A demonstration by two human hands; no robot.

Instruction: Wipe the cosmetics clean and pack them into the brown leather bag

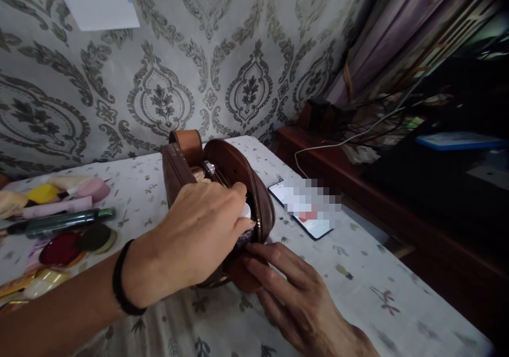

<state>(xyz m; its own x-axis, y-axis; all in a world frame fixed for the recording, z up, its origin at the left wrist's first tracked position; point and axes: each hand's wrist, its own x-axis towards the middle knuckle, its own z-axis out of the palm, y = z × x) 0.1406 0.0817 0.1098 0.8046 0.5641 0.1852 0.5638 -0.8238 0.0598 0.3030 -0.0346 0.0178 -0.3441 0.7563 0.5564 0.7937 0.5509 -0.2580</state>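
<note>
A brown leather zip bag (177,174) stands unzipped on the patterned sheet, with several small items inside. My left hand (199,229), a black band on its wrist, reaches over the opening with its fingers curled around a white-topped item (246,211) at the bag's right end. Much of that item is hidden by the fingers and the bag. At the bag's near right end, my right hand (294,288) has its fingers closed on the brown leather tab (244,275).
Cosmetics lie at the left, among them a dark green tube (66,223), a red round case (59,249) and a yellow sponge (43,193). A phone (306,214) with a cable lies right of the bag. Behind is a patterned wall (210,54); a reddish wooden ledge (318,158) runs along the right.
</note>
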